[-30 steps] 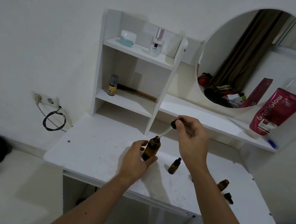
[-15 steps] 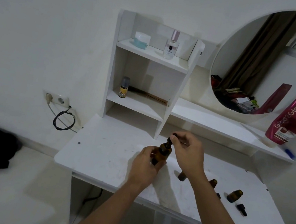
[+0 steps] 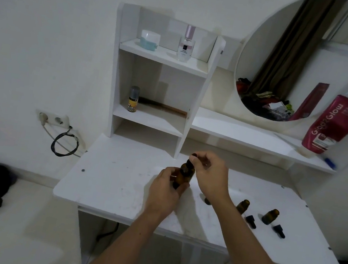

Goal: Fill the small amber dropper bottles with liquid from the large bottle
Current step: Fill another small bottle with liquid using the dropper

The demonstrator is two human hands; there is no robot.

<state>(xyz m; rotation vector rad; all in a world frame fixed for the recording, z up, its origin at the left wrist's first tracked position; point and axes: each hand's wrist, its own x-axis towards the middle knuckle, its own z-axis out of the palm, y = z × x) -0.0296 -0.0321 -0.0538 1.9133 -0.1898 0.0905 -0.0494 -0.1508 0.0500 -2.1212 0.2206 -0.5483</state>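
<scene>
A white bench (image 3: 115, 182) carries two small amber bottles (image 3: 242, 206) (image 3: 270, 216) standing uncapped toward three o'clock, each with a black dropper cap (image 3: 251, 221) (image 3: 279, 230) lying just beside it at five o'clock.

Two bare forearms rise from the bottom of the frame, sleeveless as far as visible; both hands, left hand (image 3: 164, 193) and right hand (image 3: 211, 176), ungloved, no rings or watch visible.

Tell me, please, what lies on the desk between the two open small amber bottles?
One black dropper cap lies between the bottle by the right forearm and the farther bottle, slightly nearer the camera, in the head view.
</scene>
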